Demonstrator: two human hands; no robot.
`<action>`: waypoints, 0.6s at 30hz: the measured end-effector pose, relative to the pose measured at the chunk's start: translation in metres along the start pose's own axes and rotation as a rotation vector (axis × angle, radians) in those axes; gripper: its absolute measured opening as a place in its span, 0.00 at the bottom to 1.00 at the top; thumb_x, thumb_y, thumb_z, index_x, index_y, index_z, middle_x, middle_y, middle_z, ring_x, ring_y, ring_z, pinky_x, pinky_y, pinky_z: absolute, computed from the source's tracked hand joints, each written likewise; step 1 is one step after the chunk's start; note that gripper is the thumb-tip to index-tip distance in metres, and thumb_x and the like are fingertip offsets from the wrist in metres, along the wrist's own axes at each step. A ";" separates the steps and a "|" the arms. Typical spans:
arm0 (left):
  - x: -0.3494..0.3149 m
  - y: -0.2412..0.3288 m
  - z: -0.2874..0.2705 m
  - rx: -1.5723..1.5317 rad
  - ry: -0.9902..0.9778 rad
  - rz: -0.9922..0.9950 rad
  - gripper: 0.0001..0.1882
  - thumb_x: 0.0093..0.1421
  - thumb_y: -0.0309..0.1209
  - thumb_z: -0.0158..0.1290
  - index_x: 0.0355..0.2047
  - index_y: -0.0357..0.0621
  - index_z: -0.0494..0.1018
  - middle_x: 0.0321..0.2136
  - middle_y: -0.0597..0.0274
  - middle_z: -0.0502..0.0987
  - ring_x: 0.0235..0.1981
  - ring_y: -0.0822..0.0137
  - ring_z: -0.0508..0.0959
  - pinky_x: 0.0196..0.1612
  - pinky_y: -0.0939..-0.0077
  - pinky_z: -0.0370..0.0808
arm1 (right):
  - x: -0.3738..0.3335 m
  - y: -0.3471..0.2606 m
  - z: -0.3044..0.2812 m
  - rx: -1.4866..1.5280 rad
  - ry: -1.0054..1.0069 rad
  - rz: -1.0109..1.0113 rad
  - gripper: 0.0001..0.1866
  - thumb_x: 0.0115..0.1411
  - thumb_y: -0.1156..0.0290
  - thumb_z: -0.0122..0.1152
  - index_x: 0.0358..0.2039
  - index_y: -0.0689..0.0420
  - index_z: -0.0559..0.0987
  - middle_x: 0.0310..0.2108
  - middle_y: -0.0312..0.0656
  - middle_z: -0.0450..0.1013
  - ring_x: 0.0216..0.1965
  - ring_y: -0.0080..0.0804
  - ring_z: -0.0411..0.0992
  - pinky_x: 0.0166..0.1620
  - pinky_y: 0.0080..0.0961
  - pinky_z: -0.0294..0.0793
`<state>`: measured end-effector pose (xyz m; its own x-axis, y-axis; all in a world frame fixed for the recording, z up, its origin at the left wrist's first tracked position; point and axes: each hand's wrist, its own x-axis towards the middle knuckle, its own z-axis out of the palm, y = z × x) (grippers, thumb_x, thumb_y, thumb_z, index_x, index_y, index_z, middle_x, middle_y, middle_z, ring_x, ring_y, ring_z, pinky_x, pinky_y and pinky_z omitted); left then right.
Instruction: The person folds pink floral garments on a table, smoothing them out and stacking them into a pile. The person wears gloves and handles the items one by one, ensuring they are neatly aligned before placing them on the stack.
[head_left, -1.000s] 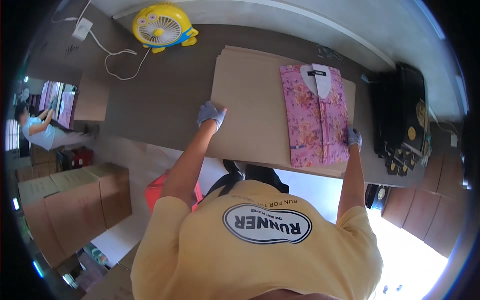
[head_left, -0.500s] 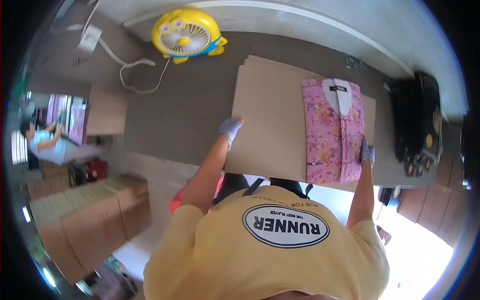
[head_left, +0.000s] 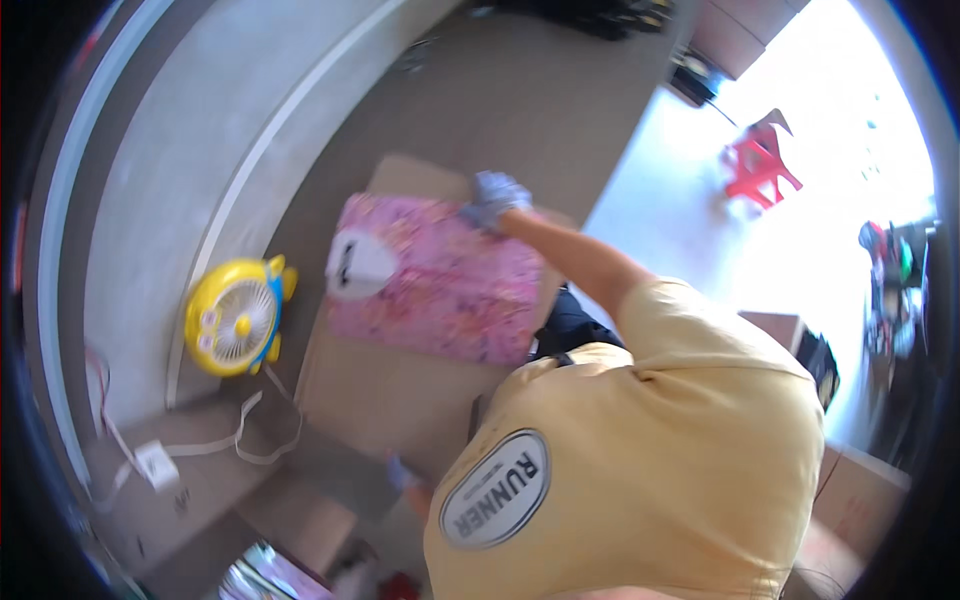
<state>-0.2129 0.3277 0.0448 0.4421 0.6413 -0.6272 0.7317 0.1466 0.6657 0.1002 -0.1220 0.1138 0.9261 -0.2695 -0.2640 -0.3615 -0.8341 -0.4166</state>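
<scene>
Shirt [head_left: 440,290], pink and flowered, lies folded flat on the brown card [head_left: 365,395], which rests on the grey-brown table [head_left: 520,105]; its collar [head_left: 362,265], white inside with a small black label, points toward the wall [head_left: 150,200]. Card shows beyond the shirt on both sides, most of it toward the lower edge of the view.

Right hand [head_left: 495,200], in a pale grey glove, lies at the shirt's upper long edge, back of the hand toward the camera; its fingers are bunched and blurred, so I cannot tell how far they are closed or whether they grip shirt, card or neither. Left hand [head_left: 402,472], also gloved, is by the card's lower edge, well apart from the shirt; it is small and blurred, and I cannot tell its grip or whether it touches the card.

Yellow fan [head_left: 236,318], with blue trim, stands between shirt and wall; a white cord [head_left: 265,457] and plug [head_left: 155,463] lie near it; a red stool [head_left: 762,168] stands on the pale floor [head_left: 655,215].
</scene>
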 end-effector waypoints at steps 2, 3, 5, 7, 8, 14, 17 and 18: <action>0.022 0.003 -0.024 0.147 0.070 -0.101 0.35 0.60 0.53 0.49 0.54 0.33 0.67 0.50 0.50 0.71 0.48 0.57 0.71 0.52 0.64 0.67 | -0.003 -0.010 0.026 0.000 -0.024 -0.080 0.41 0.50 0.43 0.56 0.59 0.55 0.62 0.54 0.50 0.64 0.58 0.48 0.61 0.58 0.42 0.63; 0.032 0.003 -0.028 0.173 0.080 -0.083 0.35 0.60 0.53 0.48 0.54 0.34 0.66 0.50 0.50 0.70 0.48 0.57 0.71 0.52 0.64 0.67 | -0.010 -0.017 0.038 -0.067 -0.025 -0.102 0.44 0.50 0.41 0.53 0.61 0.55 0.60 0.55 0.50 0.64 0.59 0.48 0.60 0.60 0.43 0.58; 0.048 0.011 -0.032 0.204 0.093 -0.014 0.35 0.60 0.53 0.48 0.55 0.34 0.65 0.51 0.50 0.70 0.49 0.57 0.70 0.53 0.64 0.67 | -0.016 -0.022 0.060 -0.134 -0.033 -0.140 0.47 0.51 0.38 0.50 0.65 0.54 0.56 0.57 0.51 0.61 0.61 0.50 0.55 0.63 0.45 0.50; 0.052 0.013 -0.042 0.208 0.123 0.033 0.35 0.60 0.53 0.47 0.55 0.35 0.65 0.51 0.50 0.69 0.49 0.57 0.70 0.53 0.63 0.66 | -0.024 -0.025 0.065 -0.119 -0.047 -0.213 0.48 0.51 0.37 0.47 0.66 0.53 0.53 0.60 0.53 0.58 0.64 0.52 0.51 0.66 0.47 0.44; 0.055 0.012 -0.037 0.207 0.120 0.059 0.35 0.60 0.53 0.47 0.55 0.35 0.64 0.52 0.50 0.69 0.49 0.57 0.70 0.53 0.63 0.66 | -0.021 -0.020 0.062 -0.136 -0.015 -0.238 0.48 0.51 0.38 0.47 0.66 0.54 0.53 0.61 0.54 0.56 0.65 0.52 0.49 0.66 0.48 0.43; 0.061 0.050 -0.025 0.306 0.120 0.194 0.35 0.61 0.53 0.46 0.57 0.36 0.61 0.53 0.51 0.67 0.51 0.56 0.69 0.54 0.61 0.66 | -0.033 -0.024 0.066 0.002 0.015 -0.259 0.44 0.55 0.43 0.47 0.65 0.58 0.54 0.67 0.54 0.46 0.69 0.52 0.39 0.67 0.49 0.37; 0.052 0.069 -0.003 0.350 0.118 0.246 0.35 0.61 0.53 0.45 0.58 0.37 0.60 0.54 0.51 0.66 0.52 0.56 0.68 0.54 0.61 0.65 | -0.048 -0.022 0.076 0.046 0.024 -0.231 0.42 0.55 0.45 0.48 0.64 0.59 0.57 0.67 0.53 0.46 0.69 0.52 0.39 0.67 0.49 0.36; 0.048 0.076 0.004 0.364 0.120 0.262 0.35 0.61 0.53 0.44 0.58 0.37 0.59 0.55 0.51 0.65 0.52 0.56 0.68 0.55 0.61 0.65 | -0.060 -0.019 0.078 0.017 -0.011 -0.252 0.42 0.55 0.45 0.49 0.63 0.59 0.58 0.67 0.52 0.47 0.69 0.52 0.39 0.67 0.50 0.36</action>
<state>-0.1342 0.3664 0.0635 0.5889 0.7070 -0.3916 0.7475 -0.2922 0.5966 0.0430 -0.0527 0.0695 0.9859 -0.0489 -0.1598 -0.1215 -0.8662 -0.4846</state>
